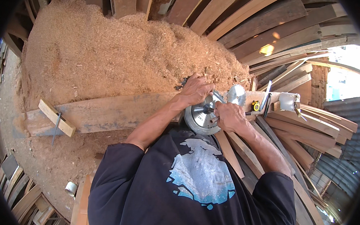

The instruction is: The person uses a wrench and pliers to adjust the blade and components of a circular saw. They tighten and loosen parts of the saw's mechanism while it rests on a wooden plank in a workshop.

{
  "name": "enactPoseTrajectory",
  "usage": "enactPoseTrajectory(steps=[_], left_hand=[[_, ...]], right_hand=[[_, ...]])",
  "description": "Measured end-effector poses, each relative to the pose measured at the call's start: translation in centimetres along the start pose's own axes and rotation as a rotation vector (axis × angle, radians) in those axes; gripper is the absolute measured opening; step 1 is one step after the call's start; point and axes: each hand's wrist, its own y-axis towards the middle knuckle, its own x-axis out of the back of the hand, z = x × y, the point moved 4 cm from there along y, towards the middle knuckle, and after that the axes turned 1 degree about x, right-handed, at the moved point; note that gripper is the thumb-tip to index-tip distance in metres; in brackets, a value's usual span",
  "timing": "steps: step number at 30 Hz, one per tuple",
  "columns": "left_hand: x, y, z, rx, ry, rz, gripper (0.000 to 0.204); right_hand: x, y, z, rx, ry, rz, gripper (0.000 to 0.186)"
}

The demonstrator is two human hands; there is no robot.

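Note:
A round silver saw blade (197, 118) with a dark hub lies just above my dark shirt. My left hand (197, 89) is closed at the blade's upper edge, on something I cannot make out, beside a dark metal part (181, 83). My right hand (228, 114) is closed near the hub around a short rod-like tool, partly hidden by the fingers. A second toothed blade (236, 94) stands behind my hands on the long wooden plank (97, 112). A yellow tape measure (255, 106) lies to the right of that blade.
Shavings (121, 55) are heaped behind the plank, with boards (271, 27) beyond. A white container (288, 102) sits at the plank's right end, above stacked strips (300, 134). A wood block (48, 110) with a metal rod is at left; a white cup-like object (71, 188) is lower left.

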Motion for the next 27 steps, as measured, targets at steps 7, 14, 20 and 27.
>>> enactPoseTrajectory(steps=[7, 14, 20, 27], left_hand=[[0.0, 0.1, 0.3, 0.004, -0.025, 0.036, 0.009], [-0.3, 0.5, -0.2, 0.000, -0.033, 0.061, 0.005], [-0.4, 0.9, -0.4, -0.001, -0.001, 0.066, 0.009], [-0.2, 0.3, -0.5, -0.014, 0.014, 0.025, 0.007]], right_hand=[[0.5, 0.1, 0.6, 0.121, -0.171, 0.052, 0.023], [1.1, 0.2, 1.0, -0.006, -0.144, 0.116, 0.027], [-0.1, 0.3, -0.5, -0.064, 0.058, -0.013, 0.025], [-0.5, 0.6, 0.6, -0.056, -0.095, -0.009, 0.024]])
